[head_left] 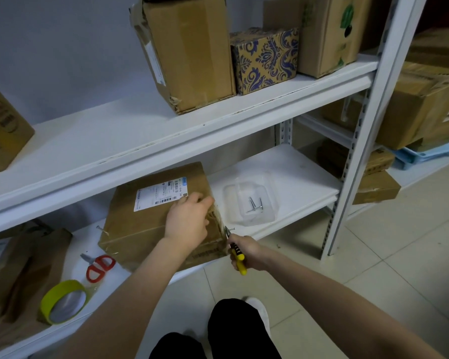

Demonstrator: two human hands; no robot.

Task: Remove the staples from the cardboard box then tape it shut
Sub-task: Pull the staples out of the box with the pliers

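Right hand fingers wrap pliers at box edge; left hand atop, fingers loose.

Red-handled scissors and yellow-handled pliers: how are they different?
The red-handled metal scissors lie untouched on the white shelf; the yellow-and-black-handled pliers are gripped in the right hand. The scissors lie left of the brown cardboard box; the pliers point at its right corner. Both are hand tools with metal tips.
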